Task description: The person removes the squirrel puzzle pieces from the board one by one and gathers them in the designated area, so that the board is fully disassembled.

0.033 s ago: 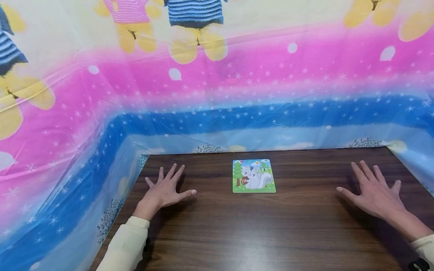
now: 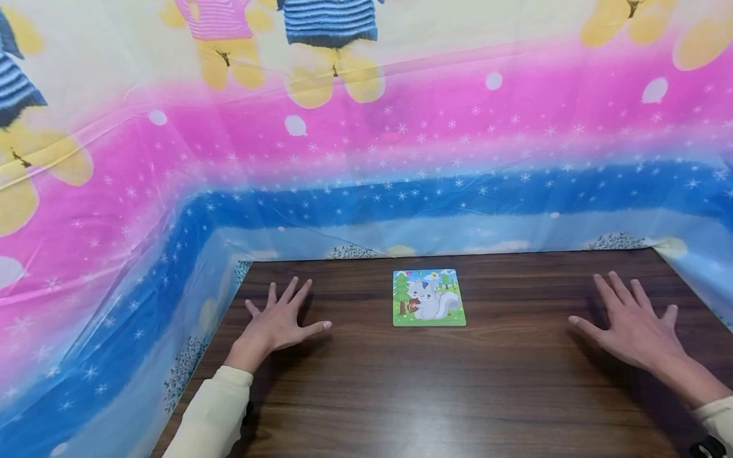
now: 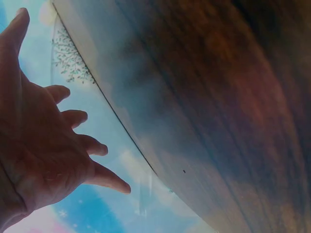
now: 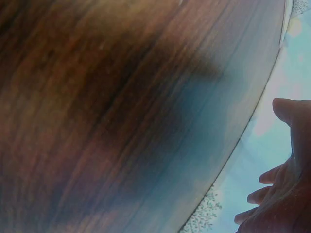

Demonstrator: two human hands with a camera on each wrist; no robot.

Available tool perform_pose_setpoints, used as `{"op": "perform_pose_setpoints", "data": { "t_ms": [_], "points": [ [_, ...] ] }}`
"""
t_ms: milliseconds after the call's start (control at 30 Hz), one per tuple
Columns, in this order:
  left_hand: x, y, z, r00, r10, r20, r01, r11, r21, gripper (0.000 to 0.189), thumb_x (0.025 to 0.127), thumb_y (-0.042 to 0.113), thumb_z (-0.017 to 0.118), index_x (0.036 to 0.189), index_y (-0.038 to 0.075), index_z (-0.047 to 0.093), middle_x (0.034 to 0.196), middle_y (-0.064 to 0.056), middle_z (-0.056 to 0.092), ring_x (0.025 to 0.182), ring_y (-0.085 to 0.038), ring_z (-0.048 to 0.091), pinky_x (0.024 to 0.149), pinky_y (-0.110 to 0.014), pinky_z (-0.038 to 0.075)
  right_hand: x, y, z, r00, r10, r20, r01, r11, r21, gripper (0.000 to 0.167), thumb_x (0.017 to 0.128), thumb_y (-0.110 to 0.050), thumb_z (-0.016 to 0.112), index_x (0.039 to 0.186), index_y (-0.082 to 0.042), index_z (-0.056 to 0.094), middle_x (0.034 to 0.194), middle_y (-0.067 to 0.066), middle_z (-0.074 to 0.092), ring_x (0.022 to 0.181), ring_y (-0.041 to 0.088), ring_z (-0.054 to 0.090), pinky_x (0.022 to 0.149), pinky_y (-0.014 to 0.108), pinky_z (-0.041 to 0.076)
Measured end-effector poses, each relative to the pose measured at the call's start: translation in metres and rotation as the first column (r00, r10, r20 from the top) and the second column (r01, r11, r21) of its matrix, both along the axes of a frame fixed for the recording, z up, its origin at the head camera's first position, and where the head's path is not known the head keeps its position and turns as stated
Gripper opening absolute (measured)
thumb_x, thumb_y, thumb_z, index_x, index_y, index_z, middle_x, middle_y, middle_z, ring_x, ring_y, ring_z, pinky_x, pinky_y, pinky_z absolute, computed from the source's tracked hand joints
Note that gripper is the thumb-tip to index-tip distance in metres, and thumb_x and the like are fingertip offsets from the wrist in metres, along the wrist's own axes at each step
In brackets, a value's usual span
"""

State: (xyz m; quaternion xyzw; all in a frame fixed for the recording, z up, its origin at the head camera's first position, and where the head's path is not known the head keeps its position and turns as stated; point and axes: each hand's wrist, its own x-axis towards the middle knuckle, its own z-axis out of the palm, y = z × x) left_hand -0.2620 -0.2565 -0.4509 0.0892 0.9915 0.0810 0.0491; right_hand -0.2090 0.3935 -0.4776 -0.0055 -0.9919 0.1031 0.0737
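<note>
A square picture board [image 2: 429,298] lies flat towards the back of the table. It shows a pale grey squirrel with a brown nut among green trees. To its left, my left hand [image 2: 273,326] is held palm down with the fingers spread, and nothing is in it. My right hand [image 2: 635,327] is spread in the same way, farther off on the board's right side. In the left wrist view, the left hand [image 3: 46,141] appears raised off the tabletop. The right wrist view catches only part of the right hand [image 4: 286,179], also apart from the wood.
The dark wood-grain table [image 2: 412,388] reaches back to a patterned cloth [image 2: 366,197] in pink, blue and cream, which hangs behind it and along both sides. Pale yellow sleeves [image 2: 212,413] cover the forearms. A dark band [image 2: 710,445] is at the right wrist.
</note>
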Motion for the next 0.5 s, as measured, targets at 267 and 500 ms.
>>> {"op": "perform_pose_setpoints", "data": {
  "t_ms": [267,500],
  "points": [
    [0.0009,-0.0012,0.0006,1.000,0.004,0.001,-0.004,1.000,0.009,0.116,0.083,0.094,0.050,0.172,0.029,0.015,0.180,-0.014,0.007,0.160,-0.060,0.000,0.106,-0.096,-0.001,-0.0046,0.0048,0.0099,1.000,-0.025,-0.008,0.025,1.000,-0.002,0.115,0.096,-0.076,0.056,0.171,-0.010,-0.001,0.175,0.029,-0.001,0.157,0.062,-0.004,0.100,0.098,-0.007],
    [0.0050,0.0058,0.0043,0.998,-0.053,-0.039,0.054,0.997,0.049,0.107,0.089,0.084,0.057,0.172,0.028,0.018,0.180,-0.011,0.013,0.162,-0.054,0.004,0.112,-0.092,-0.003,-0.0092,-0.0006,0.0106,0.998,0.035,-0.043,-0.036,0.999,-0.024,0.108,0.097,-0.072,0.059,0.171,-0.009,0.011,0.175,0.028,0.009,0.158,0.060,0.006,0.099,0.098,0.002]
  ]
}}
